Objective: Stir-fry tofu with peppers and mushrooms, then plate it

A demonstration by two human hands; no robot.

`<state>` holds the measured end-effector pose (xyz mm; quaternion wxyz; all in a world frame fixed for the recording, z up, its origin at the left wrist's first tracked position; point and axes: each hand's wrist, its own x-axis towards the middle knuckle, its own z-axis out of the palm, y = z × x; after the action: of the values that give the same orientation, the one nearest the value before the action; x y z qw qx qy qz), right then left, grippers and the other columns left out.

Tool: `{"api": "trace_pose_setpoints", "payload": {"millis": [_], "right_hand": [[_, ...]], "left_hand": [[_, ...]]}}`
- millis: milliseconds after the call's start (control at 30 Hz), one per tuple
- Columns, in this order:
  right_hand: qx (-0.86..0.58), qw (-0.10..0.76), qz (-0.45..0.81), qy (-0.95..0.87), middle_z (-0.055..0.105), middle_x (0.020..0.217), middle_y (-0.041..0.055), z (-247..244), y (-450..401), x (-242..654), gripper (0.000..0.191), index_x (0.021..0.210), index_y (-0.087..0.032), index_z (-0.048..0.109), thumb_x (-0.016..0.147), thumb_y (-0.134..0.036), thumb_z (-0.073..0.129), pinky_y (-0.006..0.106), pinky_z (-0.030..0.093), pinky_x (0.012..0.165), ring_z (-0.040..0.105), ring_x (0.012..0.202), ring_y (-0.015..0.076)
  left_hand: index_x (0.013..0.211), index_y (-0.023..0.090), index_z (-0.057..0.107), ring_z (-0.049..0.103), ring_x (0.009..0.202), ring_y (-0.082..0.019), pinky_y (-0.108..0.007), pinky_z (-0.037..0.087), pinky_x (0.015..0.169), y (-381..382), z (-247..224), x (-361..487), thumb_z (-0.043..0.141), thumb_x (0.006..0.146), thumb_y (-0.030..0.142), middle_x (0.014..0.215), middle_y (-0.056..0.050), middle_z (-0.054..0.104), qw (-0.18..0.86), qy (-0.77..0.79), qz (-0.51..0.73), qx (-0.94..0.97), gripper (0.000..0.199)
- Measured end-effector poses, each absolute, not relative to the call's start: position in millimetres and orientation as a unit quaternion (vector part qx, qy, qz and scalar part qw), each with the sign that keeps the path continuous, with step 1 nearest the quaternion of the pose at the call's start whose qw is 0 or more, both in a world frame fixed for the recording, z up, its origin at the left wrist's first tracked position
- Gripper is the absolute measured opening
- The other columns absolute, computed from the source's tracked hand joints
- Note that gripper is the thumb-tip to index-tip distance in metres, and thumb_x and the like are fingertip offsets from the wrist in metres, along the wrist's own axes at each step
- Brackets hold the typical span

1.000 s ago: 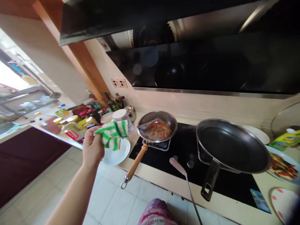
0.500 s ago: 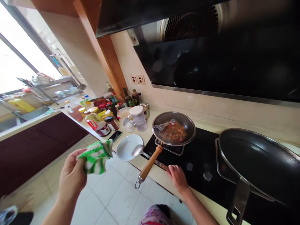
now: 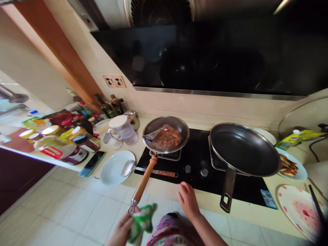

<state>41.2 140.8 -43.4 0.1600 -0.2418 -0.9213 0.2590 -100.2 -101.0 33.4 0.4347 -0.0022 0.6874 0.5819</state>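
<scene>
My left hand (image 3: 122,228) is closed on a green and white striped cloth (image 3: 142,222), at the ring end of a pan's wooden handle (image 3: 145,177). I cannot tell whether it touches the handle. That pan (image 3: 186,138) stands on the left burner with reddish-brown cooked food (image 3: 171,140) and a metal handle-like piece (image 3: 155,133) over it. My right hand (image 3: 188,200) is empty, fingers loosely apart, over the counter's front edge. Just beyond it lies a cooking spoon (image 3: 164,173), its wooden handle on the hob and its bowl on a white plate (image 3: 110,171).
A large dark frying pan (image 3: 243,147) sits on the right burner, its handle jutting forward. Right of it are a plate of food (image 3: 299,167) and a pink-spotted plate (image 3: 294,208). On the left are a phone (image 3: 92,164), jars (image 3: 74,150) and a lidded pitcher (image 3: 124,130).
My right hand has let go of the spoon's handle and drawn back. My left hand has brought the cloth rightward and down to the pan's handle end. The view has turned right.
</scene>
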Motion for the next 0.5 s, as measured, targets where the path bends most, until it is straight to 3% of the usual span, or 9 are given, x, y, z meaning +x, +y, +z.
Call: {"api": "trace_pose_setpoints", "payload": {"millis": [133, 233, 367, 500], "right_hand": [[-0.287, 0.154, 0.505, -0.799, 0.060, 0.126, 0.0079, -54.0, 113.8, 114.4, 0.037, 0.127, -0.027, 0.050, 0.091, -0.034, 0.050, 0.036, 0.050, 0.094, 0.057, 0.115, 0.0224], [-0.331, 0.129, 0.672, -0.649, 0.059, 0.130, 0.0055, -61.2, 107.7, 143.1, 0.044, 0.129, -0.030, 0.050, 0.088, -0.048, 0.052, 0.038, 0.046, 0.101, 0.055, 0.120, 0.0235], [-0.497, 0.177, 0.661, -0.534, 0.066, 0.121, 0.0072, -61.5, 113.3, 176.0, 0.051, 0.113, -0.027, 0.063, 0.077, -0.063, 0.058, 0.043, 0.046, 0.100, 0.056, 0.118, 0.0296], [-0.563, 0.275, 0.638, -0.448, 0.072, 0.103, 0.0084, -33.6, 131.9, 208.1, 0.055, 0.102, -0.024, 0.067, 0.072, -0.069, 0.058, 0.041, 0.055, 0.082, 0.066, 0.100, 0.0308]], "left_hand": [[0.086, 0.023, 0.054, 0.052, 0.058, -0.012, -0.022, 0.036, 0.052, -38.8, 20.5, -48.4, 0.060, 0.078, 0.046, 0.068, 0.004, 0.057, 0.538, 0.630, 0.546, 0.122, 0.025], [0.097, 0.022, 0.058, 0.055, 0.065, -0.012, -0.022, 0.041, 0.058, 13.0, 21.2, -35.7, 0.055, 0.084, 0.039, 0.077, 0.001, 0.061, 0.543, 0.626, 0.460, 0.319, 0.021], [0.113, 0.021, 0.058, 0.061, 0.075, -0.016, -0.025, 0.048, 0.068, 85.8, 18.6, -54.7, 0.053, 0.087, 0.031, 0.091, -0.005, 0.064, 0.376, 0.711, 0.246, 0.541, 0.028], [0.132, 0.021, 0.047, 0.056, 0.107, -0.028, -0.044, 0.042, 0.093, 151.5, 11.5, -86.5, 0.048, 0.082, 0.009, 0.119, -0.015, 0.053, 0.261, 0.768, 0.158, 0.563, 0.051]]}}
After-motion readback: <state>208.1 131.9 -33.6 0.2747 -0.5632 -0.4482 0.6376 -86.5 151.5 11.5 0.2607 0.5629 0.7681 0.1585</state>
